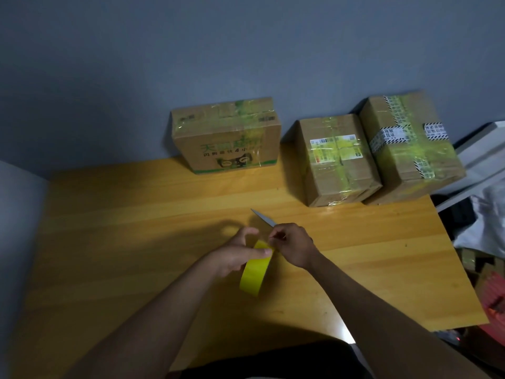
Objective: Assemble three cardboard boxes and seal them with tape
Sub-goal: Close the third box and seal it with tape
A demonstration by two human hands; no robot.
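**3 taped boxes at the wall, tape roll in hand**

I am seeing 3 brown cardboard boxes sitting sealed along the far edge of the wooden tabletop [136, 214], all wrapped in glossy, wrinkled yellow-green tape. The left box [226, 135] is standing against the grey wall [191, 50], showing green print and a black cat face. The middle box [337, 160] is carrying a white shipping label under its tape, and the right box [410, 146], touching it, is wearing black-and-white striped strips as well.

Near me, my left hand [240, 255] is gripping a roll of yellow tape [255, 269], thumb lying across its smooth outer band. My right hand [289, 247] is curling around a knife [263, 218], whose thin pale blade is pointing up and left; the handle is hiding inside the fist, so I cannot make out its shape. The fingertips of that hand are meeting the roll's top edge, though I cannot tell whether they are pinching a loose end.

The tabletop is warm, grained and dimly lit. At the right, a white panel [481, 149] and blurred clutter are getting cut off by the frame.
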